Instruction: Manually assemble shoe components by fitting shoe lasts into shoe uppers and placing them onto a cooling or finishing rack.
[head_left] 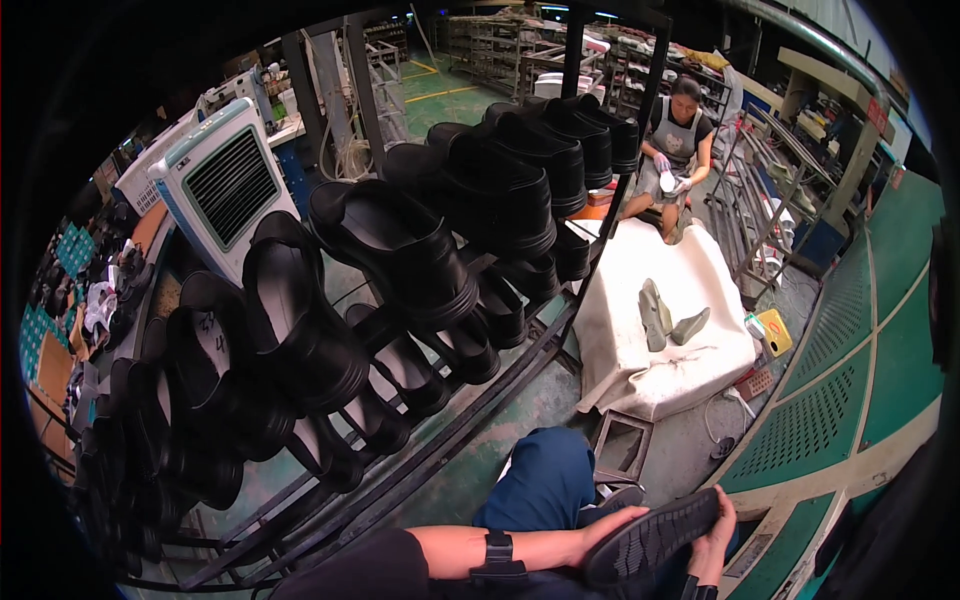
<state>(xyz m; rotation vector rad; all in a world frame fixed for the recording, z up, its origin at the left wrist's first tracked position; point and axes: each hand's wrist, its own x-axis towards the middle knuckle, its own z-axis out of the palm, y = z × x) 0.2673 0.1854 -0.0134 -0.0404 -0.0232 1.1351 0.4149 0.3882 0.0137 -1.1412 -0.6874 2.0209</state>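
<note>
A black shoe (pixel 650 542) is held low at the right, its ridged dark sole turned up toward me. My left hand (pixel 605 530) grips it at one end, with fingers along the sole's edge. At the other end my right hand (pixel 716 535) is closed around the shoe, fingertips at its tip. The upper faces away and is mostly hidden. My left wrist has a black strap with a small box. Just beyond the left hand is a dark object (pixel 612 502) that I cannot make out. My blue-clad knee (pixel 545 475) is beside it.
A metal rack (pixel 440 420) with several black shoes (pixel 385 240) fills the left and middle. Ahead, two shoe lasts (pixel 655 315) lie on a white-covered stand (pixel 620 365). A co-worker (pixel 678 150) sits beyond it. Green perforated panels (pixel 815 420) line the right; an air cooler (pixel 225 185) stands left.
</note>
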